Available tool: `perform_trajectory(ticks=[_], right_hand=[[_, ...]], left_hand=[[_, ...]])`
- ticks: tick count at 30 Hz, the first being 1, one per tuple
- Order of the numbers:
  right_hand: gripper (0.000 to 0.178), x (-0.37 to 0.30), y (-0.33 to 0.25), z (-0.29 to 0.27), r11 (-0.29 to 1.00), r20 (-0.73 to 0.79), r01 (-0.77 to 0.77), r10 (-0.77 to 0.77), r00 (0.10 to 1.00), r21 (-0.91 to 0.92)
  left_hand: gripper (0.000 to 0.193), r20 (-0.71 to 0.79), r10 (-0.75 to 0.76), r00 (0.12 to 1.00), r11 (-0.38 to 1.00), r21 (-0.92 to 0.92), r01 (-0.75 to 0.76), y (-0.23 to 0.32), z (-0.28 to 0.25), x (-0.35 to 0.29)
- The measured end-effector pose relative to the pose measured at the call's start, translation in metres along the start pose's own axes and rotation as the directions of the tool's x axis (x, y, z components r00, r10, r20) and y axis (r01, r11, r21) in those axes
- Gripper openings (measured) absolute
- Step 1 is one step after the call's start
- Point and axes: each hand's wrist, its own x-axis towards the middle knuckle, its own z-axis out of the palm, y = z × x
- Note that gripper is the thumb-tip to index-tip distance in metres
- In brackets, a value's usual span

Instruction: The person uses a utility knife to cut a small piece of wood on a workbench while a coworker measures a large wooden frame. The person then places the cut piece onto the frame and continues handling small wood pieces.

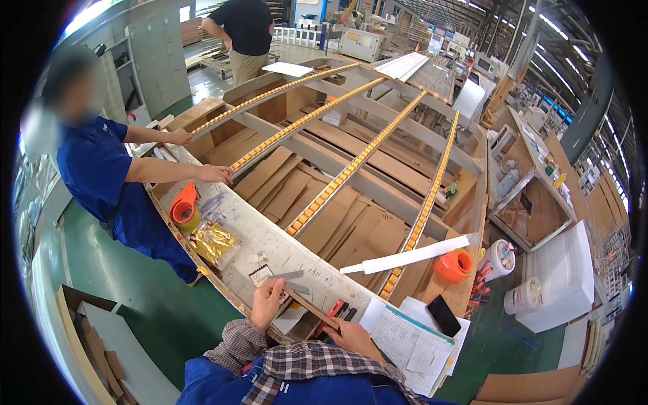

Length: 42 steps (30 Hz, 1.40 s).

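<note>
Just in front of my body, a narrow brown strip point(312, 308) runs slantwise between my two hands. My left hand point(268, 304) has its fingers closed at the strip's upper left end. At the lower right end, the fingers of my right hand point(352, 339) are closed on it too. I cannot tell whether the strip is loose or the edge of a drawer. Grey flat blades point(294, 286) lie by my left fingertips. Red and black tools point(341, 310) lie close to my right hand, and beside it is a stack of written sheets point(408, 347).
Roller tracks point(358, 165) cross the large table frame over cardboard sheets. Orange tape dispensers point(184, 202) point(452, 265), a gold plastic bag point(213, 243), a white strip point(412, 254) and a black phone point(443, 315) lie around. A co-worker in blue point(101, 162) reaches onto the left side.
</note>
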Motion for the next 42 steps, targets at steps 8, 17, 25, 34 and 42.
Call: perform_trajectory(ticks=[8,17,25,34,42], right_hand=[[0.045,0.008,0.02,0.02,0.999,-0.045,0.021,-0.019,0.999,0.029],[0.07,0.007,0.014,0.019,0.999,-0.045,-0.032,0.033,0.998,0.026],[0.093,0.009,0.024,0.026,0.992,-0.068,0.021,-0.013,0.998,0.122],[0.095,0.008,0.022,0.023,0.984,-0.021,0.003,0.001,1.0,0.181],[0.093,0.005,0.012,0.017,0.991,0.014,-0.07,0.068,0.998,0.114]], left_hand=[[0.033,0.004,0.043,0.999,0.998,0.048,-0.043,-0.002,0.001,-0.001],[0.038,0.067,0.037,0.997,0.998,0.041,-0.04,0.005,0.001,-0.003],[0.039,0.092,0.054,0.994,0.997,0.058,-0.06,0.006,0.001,-0.003],[0.034,0.04,0.004,0.999,0.998,0.056,-0.006,0.011,0.003,-0.004],[0.035,0.043,-0.009,0.999,0.999,0.032,0.008,0.011,0.003,-0.005]])
